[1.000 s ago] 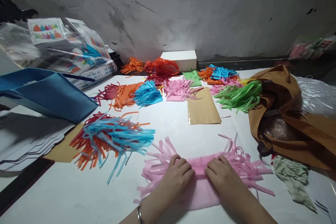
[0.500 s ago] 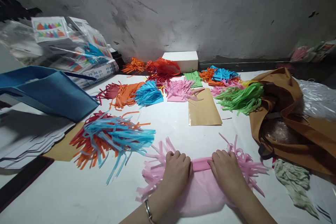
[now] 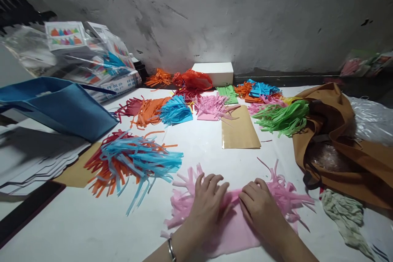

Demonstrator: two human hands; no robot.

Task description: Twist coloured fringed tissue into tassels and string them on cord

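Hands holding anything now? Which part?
Pink fringed paper, at its uncut middle band between the fringes. Left hand lies flat on it, right hand curls over it; both press it on the table, not lifted.

From the fringed sheet point(image 3: 236, 233) I see a strip heap point(image 3: 135, 161) at ten o'clock, a card point(image 3: 240, 129) at twelve, a bag point(image 3: 344, 147) at two.

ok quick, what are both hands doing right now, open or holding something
Left hand: open, fingers spread flat on the pink fringed paper.
Right hand: fingers curled down onto the same paper; whether it grips cannot be told.
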